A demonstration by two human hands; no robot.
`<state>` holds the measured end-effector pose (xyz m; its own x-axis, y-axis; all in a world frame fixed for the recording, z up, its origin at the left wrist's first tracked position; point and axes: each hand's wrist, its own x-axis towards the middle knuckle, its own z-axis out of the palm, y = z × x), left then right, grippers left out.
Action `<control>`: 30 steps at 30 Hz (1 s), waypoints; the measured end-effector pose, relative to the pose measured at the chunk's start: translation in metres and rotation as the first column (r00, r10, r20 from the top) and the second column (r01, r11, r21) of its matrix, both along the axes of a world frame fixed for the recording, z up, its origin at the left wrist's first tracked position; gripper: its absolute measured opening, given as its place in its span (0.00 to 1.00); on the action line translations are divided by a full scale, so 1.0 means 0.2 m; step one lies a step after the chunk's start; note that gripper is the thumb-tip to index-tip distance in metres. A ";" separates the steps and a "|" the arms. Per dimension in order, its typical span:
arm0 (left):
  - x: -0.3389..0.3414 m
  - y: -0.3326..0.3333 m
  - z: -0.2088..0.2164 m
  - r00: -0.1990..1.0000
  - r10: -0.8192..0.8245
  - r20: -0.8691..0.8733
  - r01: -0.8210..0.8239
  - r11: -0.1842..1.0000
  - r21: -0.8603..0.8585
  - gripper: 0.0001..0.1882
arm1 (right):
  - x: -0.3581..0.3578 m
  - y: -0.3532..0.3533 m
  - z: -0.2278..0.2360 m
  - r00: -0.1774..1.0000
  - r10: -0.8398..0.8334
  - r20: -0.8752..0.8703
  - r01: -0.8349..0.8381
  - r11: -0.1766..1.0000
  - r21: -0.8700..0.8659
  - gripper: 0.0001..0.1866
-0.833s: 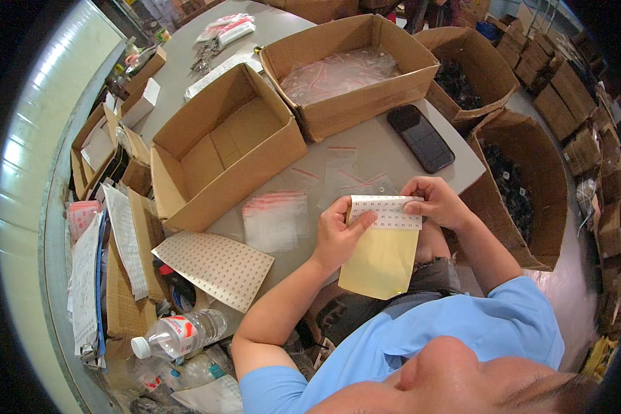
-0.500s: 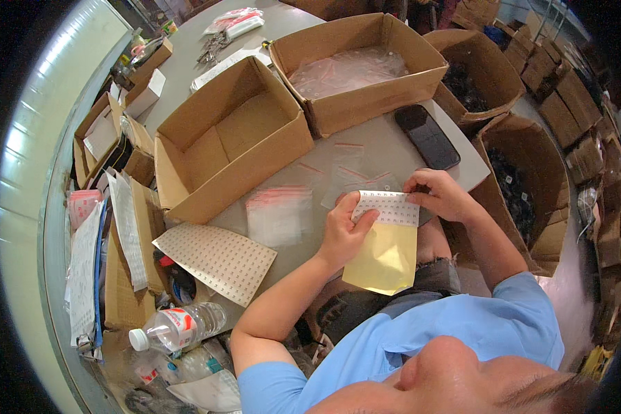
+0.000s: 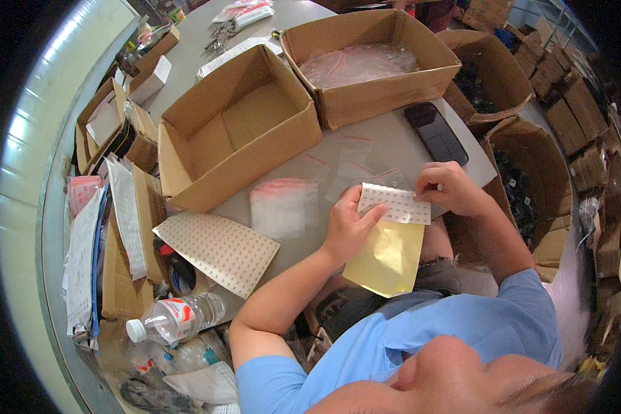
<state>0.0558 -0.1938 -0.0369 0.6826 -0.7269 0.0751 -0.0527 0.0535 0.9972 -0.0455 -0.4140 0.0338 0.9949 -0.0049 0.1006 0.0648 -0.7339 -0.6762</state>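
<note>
A sheet of small printed stickers (image 3: 395, 202), with a bare yellow backing (image 3: 385, 259) below its rows, is held upright over my lap. My left hand (image 3: 352, 224) grips it at the left edge, thumb across the front. Just off the sheet's upper right corner is my right hand (image 3: 450, 188), fingers pinched together; whatever is between them is too small to make out. Beyond my hands, a few clear zip bags (image 3: 355, 165) lie loose on the table. A stack of clear zip bags with red-edged tops (image 3: 281, 210) sits left of my left hand.
Another sticker sheet (image 3: 217, 252) lies at the table's left edge, above a plastic bottle (image 3: 179, 317). An open cardboard box (image 3: 245, 159) stands beside a box of clear bags (image 3: 386, 90). A phone (image 3: 436, 132) rests at the right; boxes of dark items (image 3: 531, 186) stand beyond.
My right hand has drawn slightly right, away from the sheet's upper corner. The left hand still grips the sheet. The whole view has shifted a little.
</note>
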 end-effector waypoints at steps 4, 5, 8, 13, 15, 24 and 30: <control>-0.01 0.01 0.05 0.993 -0.018 -0.112 0.017 1.000 -0.014 0.13 | 0.00 -0.10 0.00 0.981 0.172 -0.090 -0.134 0.936 0.326 0.05; 0.00 0.02 0.03 0.985 -0.085 0.147 0.075 0.995 0.072 0.14 | 0.01 -0.12 -0.01 0.986 0.143 -0.081 -0.083 0.860 0.504 0.04; 0.00 0.03 0.01 0.852 -0.228 0.472 0.135 0.965 0.223 0.15 | 0.12 -0.10 -0.07 0.985 0.016 -0.172 0.069 0.877 0.475 0.08; -0.02 0.03 0.00 0.763 -0.312 0.565 0.180 0.944 0.278 0.16 | 0.29 0.15 -0.12 0.982 0.137 -0.130 -0.120 0.984 0.129 0.11; -0.03 0.03 0.01 0.746 -0.339 0.573 0.195 0.934 0.299 0.17 | 0.32 0.20 -0.14 0.982 0.183 -0.052 -0.183 0.983 0.019 0.12; -0.03 0.03 0.02 0.733 -0.375 0.567 0.224 0.921 0.320 0.17 | 0.46 0.09 -0.13 0.997 0.038 -0.068 -0.054 0.968 -0.244 0.22; -0.04 0.02 -0.05 0.704 -0.310 0.639 0.177 0.948 0.265 0.16 | 0.55 0.27 -0.11 0.949 0.158 -0.271 -0.176 0.984 -0.042 0.15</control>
<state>0.0486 -0.1891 -0.0466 0.3001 -0.9063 0.2975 -0.7132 -0.0061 0.7009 0.0647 -0.3593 0.0128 0.9716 0.1612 -0.1732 0.0143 -0.7709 -0.6368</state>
